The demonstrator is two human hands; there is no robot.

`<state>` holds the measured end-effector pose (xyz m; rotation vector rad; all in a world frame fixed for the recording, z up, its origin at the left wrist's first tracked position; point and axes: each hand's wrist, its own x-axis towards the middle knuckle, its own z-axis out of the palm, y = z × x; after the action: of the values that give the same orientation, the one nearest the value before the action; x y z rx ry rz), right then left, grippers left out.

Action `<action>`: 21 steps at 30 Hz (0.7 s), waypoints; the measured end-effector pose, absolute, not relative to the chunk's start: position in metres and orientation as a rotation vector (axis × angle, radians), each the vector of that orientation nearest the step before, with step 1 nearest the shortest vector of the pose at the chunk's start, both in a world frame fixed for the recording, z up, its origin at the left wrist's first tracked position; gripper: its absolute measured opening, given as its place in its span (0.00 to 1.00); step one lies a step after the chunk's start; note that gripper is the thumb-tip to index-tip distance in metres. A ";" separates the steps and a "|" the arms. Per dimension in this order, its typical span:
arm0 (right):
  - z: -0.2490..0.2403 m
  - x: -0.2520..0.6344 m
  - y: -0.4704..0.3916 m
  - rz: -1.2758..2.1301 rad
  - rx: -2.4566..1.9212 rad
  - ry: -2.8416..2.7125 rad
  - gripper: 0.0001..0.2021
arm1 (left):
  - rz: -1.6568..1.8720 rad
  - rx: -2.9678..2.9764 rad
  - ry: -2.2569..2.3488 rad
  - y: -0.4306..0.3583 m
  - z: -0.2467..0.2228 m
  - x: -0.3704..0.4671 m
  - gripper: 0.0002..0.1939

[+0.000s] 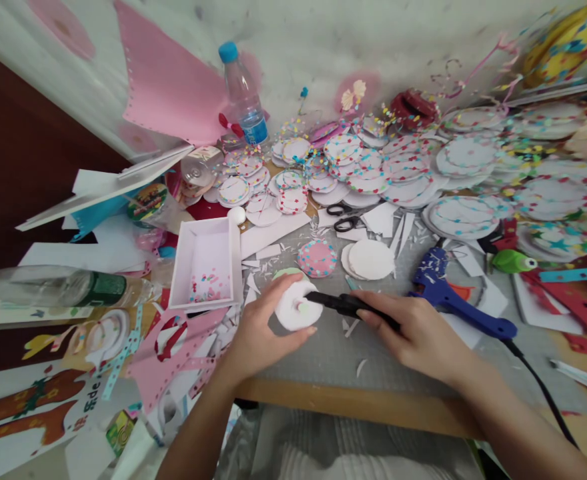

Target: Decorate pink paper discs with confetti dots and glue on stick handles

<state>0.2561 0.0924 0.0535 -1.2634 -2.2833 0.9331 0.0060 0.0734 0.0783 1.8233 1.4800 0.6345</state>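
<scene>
A round white disc [289, 319] is gripped at its edge by my left hand [259, 320], fingers above and thumb below. On the disc's face sits a small pale pink and green piece [303, 306]. My right hand [413, 333] is closed around a slim black tool [343, 303] whose exact kind I cannot make out. Its tip reaches over the disc's right side, close to the small piece. Just beyond lie a pink disc edged with coloured dots [317, 258] and blank white discs [371, 259].
A blue glue gun [466, 310] lies at the right, its cord trailing off the front. Black-handled scissors [346, 223] rest among paper scraps. On the left stands a white box [206, 233] with confetti. Decorated white discs [406, 170] pile up behind, near a water bottle [246, 97].
</scene>
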 end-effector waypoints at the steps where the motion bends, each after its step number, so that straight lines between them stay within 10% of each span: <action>1: 0.053 0.256 0.092 0.933 -1.270 -2.281 0.16 | 0.682 1.803 1.501 0.072 0.074 0.009 0.34; 21: 0.050 0.256 0.092 0.853 -1.269 -2.274 0.17 | 1.025 1.559 1.622 0.063 0.051 0.039 0.33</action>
<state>0.2565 0.0919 0.0500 -1.2692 -2.2737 0.8532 0.0387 0.0627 0.0512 1.5585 1.6219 1.0245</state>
